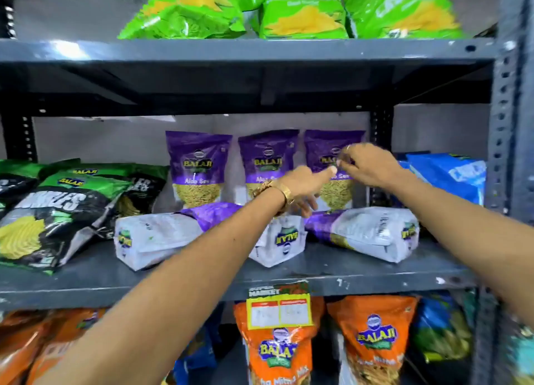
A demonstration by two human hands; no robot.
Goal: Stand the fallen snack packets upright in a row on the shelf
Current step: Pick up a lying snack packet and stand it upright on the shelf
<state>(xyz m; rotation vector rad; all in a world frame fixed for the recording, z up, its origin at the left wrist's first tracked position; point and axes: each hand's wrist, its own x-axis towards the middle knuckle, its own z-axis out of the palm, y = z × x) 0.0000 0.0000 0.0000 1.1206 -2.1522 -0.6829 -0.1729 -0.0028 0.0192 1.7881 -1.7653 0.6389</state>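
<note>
On the grey metal shelf (361, 272), three glossy purple pouches (199, 168) stand upright at the back; three crinkled ones (157, 240) lie lengthwise across the front. Right hand (367, 165) pinches the rightmost upright pouch; left hand (303, 185) hovers loose, fingers spread.

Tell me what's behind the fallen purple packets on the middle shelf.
Three purple packets stand upright against the back wall. The left hand and right hand cover part of the rightmost one.
</note>
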